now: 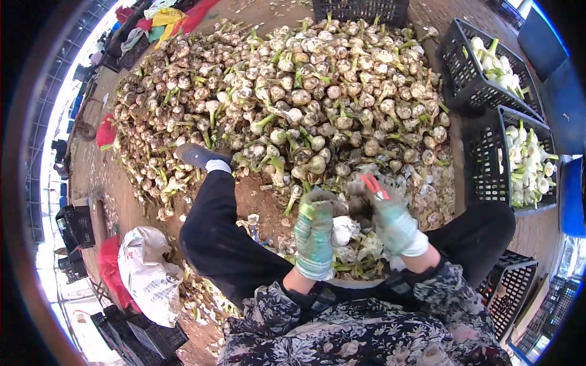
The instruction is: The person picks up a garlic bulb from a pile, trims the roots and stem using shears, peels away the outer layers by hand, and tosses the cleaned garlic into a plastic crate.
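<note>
My left hand (pixel 314 235), in a green and white glove with soiled fingers, is closed at the lower middle; what it holds, if anything, is hidden. To its right my right hand (pixel 392 219), gloved alike, is wrapped round a red-handled tool (pixel 374 186). The tool's far end cannot be made out. A white peeled piece (pixel 345 230) shows between and just below the hands. Ahead of both hands lies a big heap of garlic bulbs (pixel 299 97) with short green stems, many of them soiled.
Black crates of cleaned white bulbs stand at the right, one farther back (pixel 488 76) and one nearer (pixel 513 161). Another black crate (pixel 510 293) is at the lower right. A white sack (pixel 148 274) lies at the left. My shoe (pixel 198 156) touches the heap's edge.
</note>
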The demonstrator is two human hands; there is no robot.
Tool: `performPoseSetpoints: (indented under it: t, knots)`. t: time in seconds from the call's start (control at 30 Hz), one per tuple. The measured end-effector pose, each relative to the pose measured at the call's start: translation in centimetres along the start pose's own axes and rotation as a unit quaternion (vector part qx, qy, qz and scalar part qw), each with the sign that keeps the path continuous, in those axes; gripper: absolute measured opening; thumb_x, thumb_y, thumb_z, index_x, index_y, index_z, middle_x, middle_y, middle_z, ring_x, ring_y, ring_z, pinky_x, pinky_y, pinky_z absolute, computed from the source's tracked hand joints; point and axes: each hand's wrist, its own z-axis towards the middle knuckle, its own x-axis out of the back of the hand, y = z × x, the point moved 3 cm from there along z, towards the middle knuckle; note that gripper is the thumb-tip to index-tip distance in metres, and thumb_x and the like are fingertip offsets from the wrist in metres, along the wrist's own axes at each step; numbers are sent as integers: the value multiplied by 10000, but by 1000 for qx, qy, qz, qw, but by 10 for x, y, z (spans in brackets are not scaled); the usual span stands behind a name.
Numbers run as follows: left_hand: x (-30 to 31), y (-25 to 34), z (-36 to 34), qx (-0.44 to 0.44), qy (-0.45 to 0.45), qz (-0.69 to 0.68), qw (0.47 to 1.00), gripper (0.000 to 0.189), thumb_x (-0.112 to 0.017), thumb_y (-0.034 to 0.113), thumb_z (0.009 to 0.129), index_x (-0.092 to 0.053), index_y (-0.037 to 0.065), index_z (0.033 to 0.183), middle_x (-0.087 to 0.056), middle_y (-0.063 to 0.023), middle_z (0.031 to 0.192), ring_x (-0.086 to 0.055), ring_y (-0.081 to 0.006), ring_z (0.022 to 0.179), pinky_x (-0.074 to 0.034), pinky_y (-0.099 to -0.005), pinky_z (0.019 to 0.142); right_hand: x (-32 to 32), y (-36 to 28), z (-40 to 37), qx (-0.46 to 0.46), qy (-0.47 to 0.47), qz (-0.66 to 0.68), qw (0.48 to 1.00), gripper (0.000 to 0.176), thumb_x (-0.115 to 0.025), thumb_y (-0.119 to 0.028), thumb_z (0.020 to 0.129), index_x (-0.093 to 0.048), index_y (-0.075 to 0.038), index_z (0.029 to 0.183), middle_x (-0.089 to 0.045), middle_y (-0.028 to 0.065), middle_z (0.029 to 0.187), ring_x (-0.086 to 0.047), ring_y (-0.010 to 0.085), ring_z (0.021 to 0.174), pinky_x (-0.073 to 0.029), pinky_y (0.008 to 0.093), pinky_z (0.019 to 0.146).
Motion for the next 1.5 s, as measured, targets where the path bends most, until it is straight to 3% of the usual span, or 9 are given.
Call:
performPoseSetpoints:
  t: [0.07,0.27,0.37,0.53,0.83,0.9,1.07,1.13,1.5]
  knots:
    - [2,5,0,-23,-31,47,998,306,-519,316,870,-464,69,1041,-566,-9,782,-535,-64,660,-436,-182,564,-3,-9,-24,-183,-185,165,951,383,-515,-246,879,-469,-55,1208,-583,11,870,-542,72,711,-420,141,609]
    - [1,22,1,-313,-109,363,871,405,-437,376,891,-554,-9,931,-460,-114,1051,-507,-196,896,-414,-317,786,-9,4,-19,9,-329,30,944,512,-549,-375,836,-437,-35,1202,-555,68,1043,-532,147,973,-504,321,710]
    - [1,22,-1,-218,-95,193,952,434,-453,392,884,-553,-28,925,-469,-97,1026,-516,-182,865,-435,-311,751,-9,-15,-36,-145,-328,142,923,496,-590,-355,811,-462,-65,1193,-546,68,1084,-522,167,991,-487,348,753]
    - [0,22,2,-263,-129,286,912,409,-463,372,883,-546,-27,926,-466,-96,1015,-521,-177,850,-448,-309,728,-13,-13,-42,-217,-334,246,884,512,-601,-338,804,-442,-82,1218,-542,60,1100,-527,180,998,-489,364,753]
    - [6,18,7,-107,-61,135,983,359,-501,360,869,-473,25,994,-540,-61,863,-531,-124,745,-453,-249,663,10,-19,-36,5,-262,17,965,594,-636,-357,773,-434,17,1189,-523,131,1140,-540,239,1007,-444,361,857]
    - [5,12,10,-87,-59,122,987,321,-513,315,868,-480,26,1005,-543,-43,855,-527,-103,740,-448,-239,659,3,-32,-36,196,-226,-97,949,505,-661,-316,754,-509,13,1106,-548,132,1091,-556,233,976,-419,323,868]
    - [5,12,8,-79,-63,171,980,223,-468,217,896,-493,21,998,-524,-20,850,-507,-98,742,-428,-241,669,-13,-40,-36,245,-226,-191,923,392,-688,-198,696,-565,-73,1046,-602,100,924,-582,236,888,-446,320,779]
    - [8,6,9,-41,-63,132,988,212,-475,214,891,-494,30,994,-526,-22,839,-506,-99,746,-427,-244,673,-20,-56,-43,359,-201,-428,804,292,-698,-140,663,-577,-115,928,-595,73,818,-588,268,789,-456,336,684]
    - [19,-16,17,105,18,21,994,266,-503,273,875,-569,39,768,-604,-56,704,-588,-132,604,-469,-247,533,-18,-42,-34,313,-128,-278,899,209,-622,-22,713,-561,-43,912,-576,101,837,-570,228,800,-445,334,702]
